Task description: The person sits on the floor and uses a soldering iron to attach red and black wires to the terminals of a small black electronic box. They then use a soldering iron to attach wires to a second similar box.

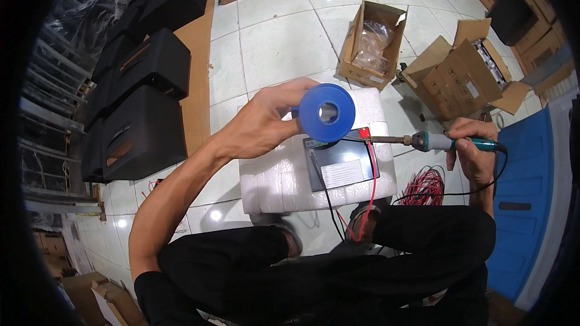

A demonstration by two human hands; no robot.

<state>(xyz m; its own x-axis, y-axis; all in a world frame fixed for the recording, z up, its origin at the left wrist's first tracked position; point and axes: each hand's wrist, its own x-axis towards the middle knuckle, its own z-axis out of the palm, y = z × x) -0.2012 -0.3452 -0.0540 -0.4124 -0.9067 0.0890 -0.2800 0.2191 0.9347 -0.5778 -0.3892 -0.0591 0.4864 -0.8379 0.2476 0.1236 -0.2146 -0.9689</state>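
Note:
My left hand [275, 118] is closed around a blue spool of solder wire [311, 115], held above a dark battery [347, 163] with a white label. In my right hand [474, 148] is a soldering iron [432, 141], gripped by its grey and green handle. Its tip reaches left to the battery's red terminal [364, 134], where a red wire [373, 187] runs down toward me. A black wire [326, 190] leads from the battery's other end, partly behind the spool. Beneath the battery is a white foam block [266, 184].
A bundle of red and black wires [425, 186] lies on the tiled floor beside the foam. Open cardboard boxes [453, 87] stand ahead right. Black casings [145, 127] line the left. A blue plastic surface [525, 205] is at right. The iron's black cord [501, 172] loops below my right hand.

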